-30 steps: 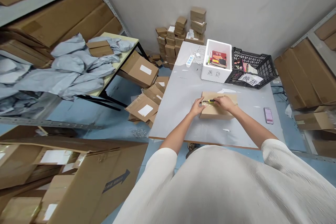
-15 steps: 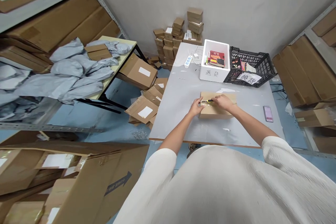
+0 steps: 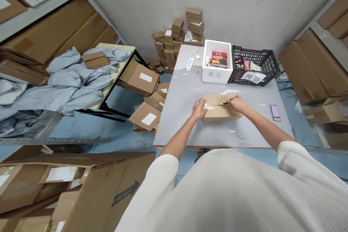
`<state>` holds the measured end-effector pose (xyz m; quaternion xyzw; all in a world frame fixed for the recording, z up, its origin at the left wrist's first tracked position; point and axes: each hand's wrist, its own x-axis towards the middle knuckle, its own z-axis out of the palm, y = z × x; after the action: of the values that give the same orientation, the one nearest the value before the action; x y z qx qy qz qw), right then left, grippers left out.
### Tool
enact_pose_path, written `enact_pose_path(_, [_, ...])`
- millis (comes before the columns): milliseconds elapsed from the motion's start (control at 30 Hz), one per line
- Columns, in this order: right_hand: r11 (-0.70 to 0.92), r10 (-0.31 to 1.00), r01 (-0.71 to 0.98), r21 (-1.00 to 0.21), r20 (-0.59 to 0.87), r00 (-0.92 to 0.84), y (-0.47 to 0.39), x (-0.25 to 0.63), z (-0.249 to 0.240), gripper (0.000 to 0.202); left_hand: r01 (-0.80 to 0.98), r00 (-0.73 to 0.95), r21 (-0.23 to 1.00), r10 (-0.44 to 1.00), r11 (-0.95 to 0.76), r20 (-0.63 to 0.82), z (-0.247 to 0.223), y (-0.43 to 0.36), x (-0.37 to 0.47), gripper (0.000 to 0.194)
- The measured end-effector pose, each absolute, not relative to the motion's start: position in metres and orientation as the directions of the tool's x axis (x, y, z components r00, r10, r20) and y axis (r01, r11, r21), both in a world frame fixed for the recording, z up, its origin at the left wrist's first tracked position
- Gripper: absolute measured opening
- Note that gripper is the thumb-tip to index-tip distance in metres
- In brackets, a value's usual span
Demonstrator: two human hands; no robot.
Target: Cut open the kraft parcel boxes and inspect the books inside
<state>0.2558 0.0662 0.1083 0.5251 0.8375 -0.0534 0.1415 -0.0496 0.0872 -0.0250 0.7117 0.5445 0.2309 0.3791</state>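
Note:
A closed cardboard box (image 3: 221, 116) lies on the grey table (image 3: 176, 116), with clear tape along its top seam. My left hand (image 3: 199, 109) grips the box's left end, thumb on the near side and fingers at the far corner. In my right hand (image 3: 237, 104) is a yellow and black utility knife (image 3: 224, 103), pointing left along the seam near the middle of the top. The hand covers most of its handle.
Behind the box stand a white foam box (image 3: 217, 76) and a black plastic crate (image 3: 268, 69) with booklets. A phone (image 3: 275, 112) lies at the right, a power strip (image 3: 189, 64) at the back left. Cardboard boxes (image 3: 145, 117) crowd the floor on the left.
My right hand has drawn the knife rightward along the seam, from the left end toward the middle. My left hand still holds the left end. The view has shifted slightly.

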Motion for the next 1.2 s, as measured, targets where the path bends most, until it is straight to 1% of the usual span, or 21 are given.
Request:
enact_pose_path(67, [0.436,0.868,0.898,0.065,-0.294,-0.400,0.064,0.266,0.105,0.045,0.633,0.370,0.744,0.927,-0.212,-0.052,-0.015,0.088,-0.048,0.069])
enact_pose_path(167, [0.428,0.875,0.903,0.046,-0.272,-0.401,0.061,0.280,0.102,0.045,0.618,0.507,0.699,0.862,-0.361,-0.004,-0.003,0.088,-0.043,0.064])
enact_pose_path(233, [0.412,0.884,0.911,0.019,-0.251,-0.394,0.059,0.288,0.101,0.045,0.616,0.553,0.680,0.833,-0.398,-0.014,0.002,0.088,-0.039,0.062])
enact_pose_path(300, [0.403,0.890,0.915,0.022,-0.242,-0.386,0.059,0.296,0.100,0.045,0.628,0.562,0.670,0.827,-0.396,-0.037,0.005,0.088,-0.037,0.061])
enact_pose_path(433, [0.415,0.886,0.908,0.065,-0.258,-0.386,0.058,0.317,0.102,0.039,0.650,0.545,0.660,0.837,-0.377,-0.058,0.008,0.089,-0.036,0.058])
enact_pose_path(533, [0.383,0.898,0.924,0.025,-0.244,-0.365,0.054,0.342,0.103,0.036,0.661,0.541,0.648,0.838,-0.377,-0.064,0.008,0.089,-0.036,0.056])
enact_pose_path(600, [0.359,0.907,0.933,0.015,-0.244,-0.345,0.049,0.359,0.103,0.035,0.678,0.537,0.633,0.840,-0.374,-0.079,0.008,0.089,-0.035,0.058])
enact_pose_path(733, [0.352,0.911,0.935,0.041,-0.245,-0.332,0.040,0.385,0.102,0.037,0.715,0.514,0.604,0.851,-0.353,-0.111,0.008,0.091,-0.032,0.065])
enact_pose_path(867, [0.327,0.920,0.945,0.011,-0.232,-0.316,0.038,0.406,0.100,0.035,0.736,0.499,0.583,0.858,-0.344,-0.125,0.011,0.093,-0.030,0.066])
enact_pose_path(967, [0.295,0.929,0.955,0.013,-0.237,-0.284,0.035,0.428,0.098,0.036,0.766,0.486,0.542,0.863,-0.344,-0.139,0.017,0.093,-0.026,0.066])
enact_pose_path(1033, [0.249,0.940,0.968,-0.004,-0.239,-0.243,0.029,0.442,0.096,0.037,0.782,0.490,0.505,0.861,-0.366,-0.135,0.022,0.092,-0.017,0.061])
enact_pose_path(1100, [0.192,0.952,0.980,-0.049,-0.233,-0.199,0.021,0.451,0.094,0.039,0.770,0.525,0.484,0.844,-0.415,-0.110,0.026,0.088,0.001,0.050])
enact_pose_path(1167, [0.149,0.959,0.983,-0.105,-0.229,-0.169,0.012,0.454,0.091,0.041,0.729,0.577,0.501,0.812,-0.467,-0.083,0.028,0.081,0.026,0.038])
enact_pose_path(1200, [0.133,0.960,0.982,-0.131,-0.229,-0.161,0.009,0.453,0.090,0.042,0.705,0.608,0.513,0.790,-0.490,-0.082,0.028,0.078,0.040,0.039])
